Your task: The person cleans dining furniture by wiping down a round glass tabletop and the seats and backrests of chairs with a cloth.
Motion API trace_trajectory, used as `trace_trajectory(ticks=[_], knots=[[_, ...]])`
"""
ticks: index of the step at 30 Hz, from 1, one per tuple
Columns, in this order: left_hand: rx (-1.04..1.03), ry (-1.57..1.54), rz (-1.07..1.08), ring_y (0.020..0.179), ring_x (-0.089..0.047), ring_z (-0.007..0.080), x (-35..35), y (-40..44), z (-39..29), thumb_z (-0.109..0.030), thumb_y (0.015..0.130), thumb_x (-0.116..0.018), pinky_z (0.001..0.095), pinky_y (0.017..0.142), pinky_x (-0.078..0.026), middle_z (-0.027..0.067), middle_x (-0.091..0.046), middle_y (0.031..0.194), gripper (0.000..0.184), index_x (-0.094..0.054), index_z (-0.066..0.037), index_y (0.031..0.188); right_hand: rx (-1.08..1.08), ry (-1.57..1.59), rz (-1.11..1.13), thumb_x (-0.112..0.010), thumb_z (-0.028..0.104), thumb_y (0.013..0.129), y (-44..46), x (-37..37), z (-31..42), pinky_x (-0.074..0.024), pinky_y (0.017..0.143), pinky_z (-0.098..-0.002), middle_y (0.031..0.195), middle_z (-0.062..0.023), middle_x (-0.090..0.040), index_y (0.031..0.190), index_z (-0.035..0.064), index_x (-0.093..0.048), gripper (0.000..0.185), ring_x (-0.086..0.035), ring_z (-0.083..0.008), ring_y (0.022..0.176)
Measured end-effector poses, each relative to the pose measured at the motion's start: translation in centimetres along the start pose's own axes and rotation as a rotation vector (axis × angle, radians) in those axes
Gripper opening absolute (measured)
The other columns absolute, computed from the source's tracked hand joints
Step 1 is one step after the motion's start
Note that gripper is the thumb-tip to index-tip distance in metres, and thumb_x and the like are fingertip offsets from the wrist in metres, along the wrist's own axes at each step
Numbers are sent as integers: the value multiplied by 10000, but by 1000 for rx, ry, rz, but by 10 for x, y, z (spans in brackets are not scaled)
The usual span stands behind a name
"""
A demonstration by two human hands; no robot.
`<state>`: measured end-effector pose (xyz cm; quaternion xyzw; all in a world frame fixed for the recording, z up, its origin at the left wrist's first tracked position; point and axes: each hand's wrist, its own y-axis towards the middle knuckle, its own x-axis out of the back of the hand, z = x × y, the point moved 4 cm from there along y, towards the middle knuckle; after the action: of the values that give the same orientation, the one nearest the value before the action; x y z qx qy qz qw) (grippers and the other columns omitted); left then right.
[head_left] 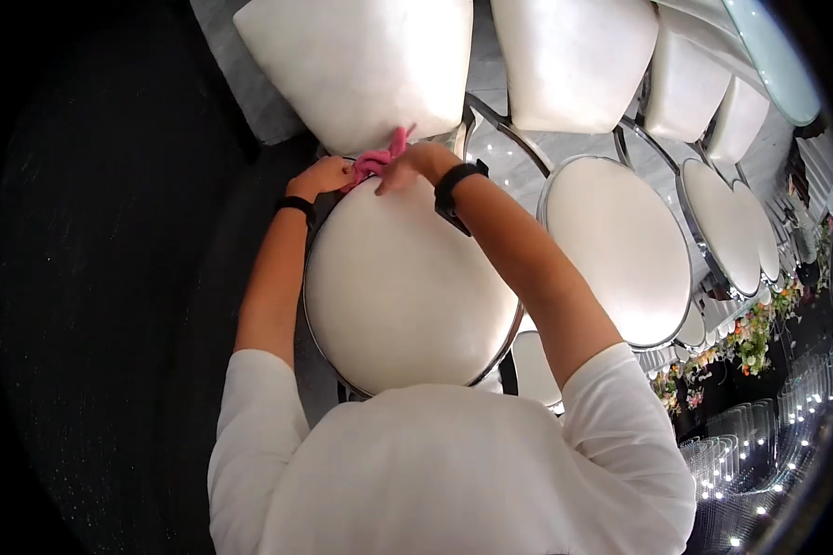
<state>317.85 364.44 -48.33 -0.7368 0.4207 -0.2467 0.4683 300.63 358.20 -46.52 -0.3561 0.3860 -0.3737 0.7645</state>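
Note:
A bunched pink cloth (370,166) lies across the far edge of the round white chair seat (407,287), just below a white chair back. My left hand (322,176) is closed on the cloth's left end, at the rim of the seat. Over the seat's far side, my right hand (412,167) is bent down with its fingers at the cloth's right part; they look closed on it, though slightly blurred. The cloth's upper tip sticks out above my right hand. Both wrists wear dark bands.
A white padded chair back (370,65) rises directly beyond my hands. More white chairs, with round seats (615,250) and metal frames, stand in a row to the right. Flowers (754,338) and small lights lie farther right. A dark surface (130,305) fills the left side.

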Motion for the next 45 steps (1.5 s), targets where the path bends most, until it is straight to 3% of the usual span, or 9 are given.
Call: trace_trajectory(ticks=[6,10,12,16,18,24,28,30,45], knots=[[-60,-27,-31,854,-681,326,-16,30,-10,-344,901,-621,428,758,-509,204,-705,912,349,-696,-10,968,-93,-69,79,-456,405,954,-13,3,-82,-457,904,-409,1104,-137,-697,1236,29,-604,492,-618,-299,983],[-220,130,-54,881,-678,355,-14,58,-69,-347,869,-606,453,780,-515,207,-705,948,361,-699,-26,1003,-44,-9,-43,-399,336,989,-30,-16,-119,-431,971,-440,1239,-146,-648,1249,24,-583,446,-584,-331,1094],[-212,269,-5,907,-680,365,2,55,-102,-346,846,-603,467,800,-517,199,-708,969,362,-706,-31,993,131,-26,-577,-339,395,992,-50,-15,-113,-438,1035,-436,1232,-141,-657,1160,74,-661,485,-590,-348,1191],[-268,296,25,861,-687,362,29,52,-125,-258,823,-605,480,742,-527,174,-710,914,245,-682,-46,919,-12,-79,-534,-454,399,979,-40,6,-106,-523,908,-456,1196,-142,-665,1159,92,-622,394,-638,-336,1100],[-250,-21,-127,794,-669,381,51,55,-121,-215,838,-607,487,702,-514,151,-695,843,180,-598,-42,883,-50,-107,-473,-518,382,957,-38,20,-101,-543,840,-467,1140,-148,-682,1165,94,-606,366,-655,-345,1038],[-496,-46,-1245,805,-587,382,164,-5,-93,-96,841,-674,443,698,-477,141,-582,850,203,-486,-59,907,248,-248,-1476,-524,449,961,-84,131,-80,-538,820,-488,1046,-180,-677,1159,97,-622,416,-650,-376,985],[-491,154,-1073,905,-585,354,193,-3,-86,-41,827,-669,432,780,-500,102,-566,985,237,-589,-79,1047,151,99,-1067,-558,178,888,-97,201,-32,-461,923,-499,1109,-248,-566,1169,17,-582,324,-553,-434,1003],[-521,193,-1122,941,-592,347,188,10,-75,-48,827,-661,436,825,-511,104,-563,1019,318,-616,-98,1138,180,-98,-1202,-565,153,900,-67,215,-25,-476,917,-488,1098,-254,-554,1200,7,-550,334,-556,-423,982],[-336,7,-551,1000,-593,391,73,7,-50,-87,865,-645,455,839,-508,138,-548,1115,377,-573,-81,1235,-170,-172,-981,-551,235,898,-5,67,-13,-583,633,-395,838,-118,-722,838,115,-717,213,-722,-276,757]])
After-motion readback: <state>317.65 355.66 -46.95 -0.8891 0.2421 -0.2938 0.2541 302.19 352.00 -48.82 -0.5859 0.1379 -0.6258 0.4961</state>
